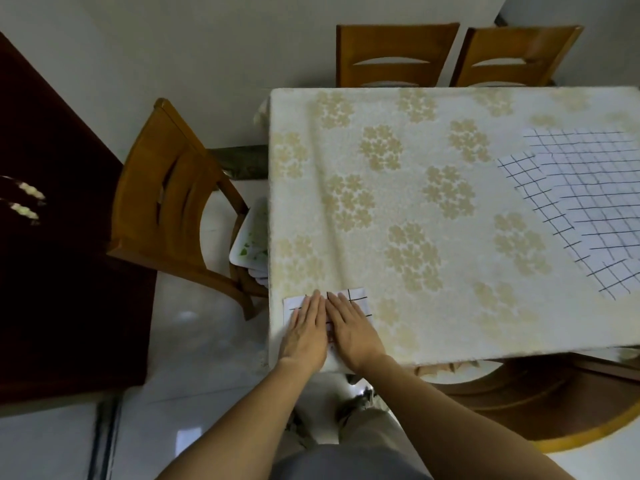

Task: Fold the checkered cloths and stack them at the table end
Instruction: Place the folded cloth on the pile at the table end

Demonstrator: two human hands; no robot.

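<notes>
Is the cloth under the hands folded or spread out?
Folded: the checkered cloth is a small rectangle at the table corner, with left hand and right hand pressed flat on it. The other cloths lie spread.

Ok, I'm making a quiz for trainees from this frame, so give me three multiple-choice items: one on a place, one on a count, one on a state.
1. Where does the folded checkered cloth lie?
A. In the middle of the table
B. On a chair seat
C. At the near left corner of the table

2. How many wooden chairs stand at the table's far side?
A. One
B. Two
C. Three

3. How do the left hand and right hand meet the folded cloth?
A. Flat, side by side, pressing on it
B. Curled round one corner, lifting it
C. Held above it, not touching

Answers:
1 C: the cloth sits by the table's near and left edges.
2 B: two chair backs show side by side beyond the far edge.
3 A: both hands lie flat on the cloth.
</notes>
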